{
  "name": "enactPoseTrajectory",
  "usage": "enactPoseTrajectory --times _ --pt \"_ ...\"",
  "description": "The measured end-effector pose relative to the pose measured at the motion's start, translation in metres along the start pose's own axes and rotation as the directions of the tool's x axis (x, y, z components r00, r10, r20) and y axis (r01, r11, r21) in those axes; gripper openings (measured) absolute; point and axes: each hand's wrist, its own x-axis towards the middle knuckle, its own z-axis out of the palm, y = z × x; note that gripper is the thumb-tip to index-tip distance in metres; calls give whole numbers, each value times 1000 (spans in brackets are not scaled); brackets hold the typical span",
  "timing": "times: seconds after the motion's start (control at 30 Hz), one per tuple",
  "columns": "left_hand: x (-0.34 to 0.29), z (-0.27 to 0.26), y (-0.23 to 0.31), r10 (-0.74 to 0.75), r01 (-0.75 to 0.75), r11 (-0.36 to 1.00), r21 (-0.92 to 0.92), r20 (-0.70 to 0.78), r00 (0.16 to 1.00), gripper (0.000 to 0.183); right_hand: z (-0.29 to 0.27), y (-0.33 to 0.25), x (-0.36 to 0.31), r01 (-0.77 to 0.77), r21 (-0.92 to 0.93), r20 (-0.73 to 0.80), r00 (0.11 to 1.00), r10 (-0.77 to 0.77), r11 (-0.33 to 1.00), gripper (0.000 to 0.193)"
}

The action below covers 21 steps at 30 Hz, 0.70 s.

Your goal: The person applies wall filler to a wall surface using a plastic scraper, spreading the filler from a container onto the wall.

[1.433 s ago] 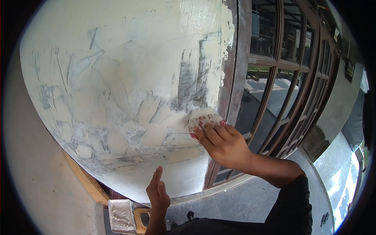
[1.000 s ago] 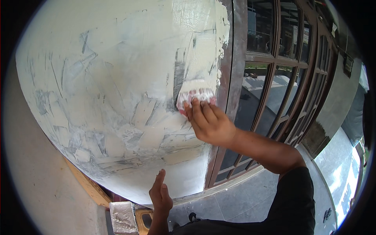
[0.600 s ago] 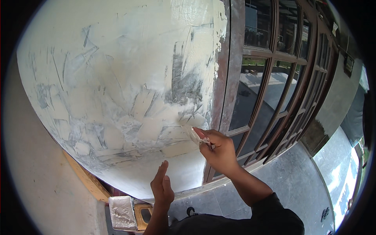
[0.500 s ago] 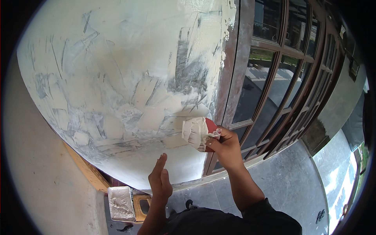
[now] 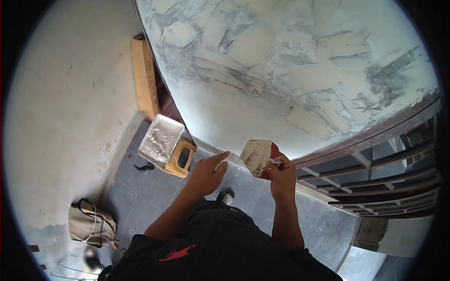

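My right hand (image 5: 283,181) grips a red plastic putty scraper (image 5: 274,152) whose broad blade is coated with off-white putty. Some putty also sticks near the thumb and fingers. To its left, my left hand (image 5: 207,176) is empty, its index finger stretched out and the thumb apart. Ahead of both hands stands a wall panel (image 5: 290,79) patched with cream and grey putty strokes; neither hand touches it. A rectangular tub (image 5: 142,151) filled with whitish putty rests on a yellow-brown plastic stool (image 5: 188,160), beyond my left hand.
A long wooden board or box (image 5: 146,77) stands in the corner by the plain left wall (image 5: 79,103). A beige bag (image 5: 90,224) sits at that wall's foot. Brown-framed glass doors (image 5: 375,175) are at the right. Grey tiles (image 5: 150,187) cover the floor.
My view has swung down and left, bringing the tub, stool and bag further into sight. The scraper, still in my right hand, is now away from the wall. My left hand stays empty.
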Motion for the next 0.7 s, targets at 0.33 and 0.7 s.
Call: enactPoseTrajectory --times 0.33,0.7 --pt "-119 -100 -131 -285 286 957 44 -38 958 43 140 112 -28 -121 -263 160 973 167 957 36" --pt "-204 -242 -246 -587 581 810 -84 -95 804 42 280 229 -27 -190 -311 84 970 227 931 30"
